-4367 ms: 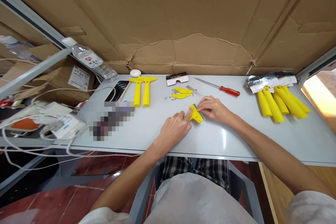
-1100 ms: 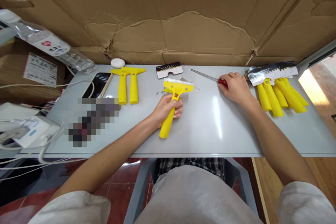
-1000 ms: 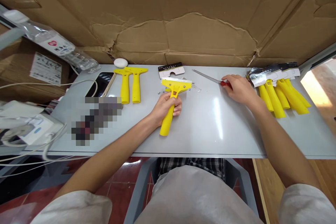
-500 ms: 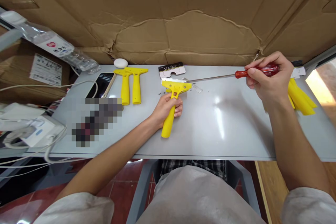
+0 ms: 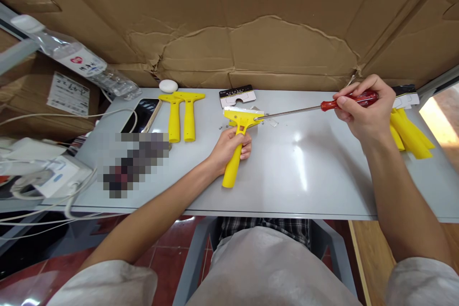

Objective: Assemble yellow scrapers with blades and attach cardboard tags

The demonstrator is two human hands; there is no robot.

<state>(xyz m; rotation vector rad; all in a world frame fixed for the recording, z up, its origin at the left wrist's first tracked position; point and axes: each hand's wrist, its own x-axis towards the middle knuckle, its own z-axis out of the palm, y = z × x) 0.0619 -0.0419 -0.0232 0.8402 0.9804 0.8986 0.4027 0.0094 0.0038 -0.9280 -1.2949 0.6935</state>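
Note:
My left hand (image 5: 234,149) is wrapped round the handle of a yellow scraper (image 5: 233,167), whose wide head points away from me with a metal blade (image 5: 234,111) along its far edge. In my right hand (image 5: 367,110) is a screwdriver (image 5: 337,104) with a red clear handle and a long steel shaft. Its tip meets the right side of the scraper's head, where a screw sits. Several small screws (image 5: 221,127) lie near the head. Just right of it, a thin clear or metal piece (image 5: 273,123) rests on the table.
Two yellow scraper handles (image 5: 189,119) lie at the back left, beside a white oval object (image 5: 168,86) and a phone (image 5: 145,114). A black and white card (image 5: 237,96) is behind the scraper. More yellow handles (image 5: 412,134) lie at right. Cables and a plastic bottle (image 5: 79,60) are left.
The screwdriver tip has shifted slightly from the head's far edge down onto its right screw spot. My right hand has moved a little left. The whole view has shifted slightly.

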